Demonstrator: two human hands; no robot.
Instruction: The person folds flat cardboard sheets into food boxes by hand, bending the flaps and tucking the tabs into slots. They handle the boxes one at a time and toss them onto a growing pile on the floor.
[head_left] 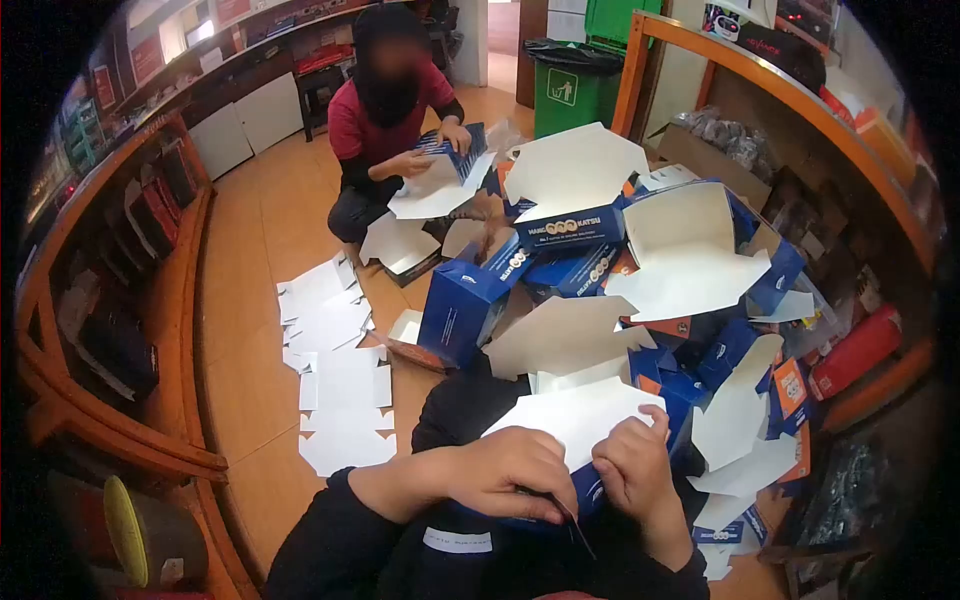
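A blue box with a white inner lid [560,415] rests in the person's lap, its lid raised. My left hand [515,475] pinches a thin dark flap of that box at its near side, fingers closed. On the box's right side my right hand [635,465] grips the edge, fingers curled, thumb up by the white lid. The lower part of the box is hidden behind both hands. Just beyond it lies a heap of blue boxes [575,228] with white lids standing open.
Flat white cardboard blanks [345,405] lie on the wooden floor at left. A co-worker [385,110] crouches ahead, folding a blue and white box [440,185]. A green bin [575,90] stands behind. Wooden shelves [190,330] flank the left; a wooden frame [760,70] is at right.
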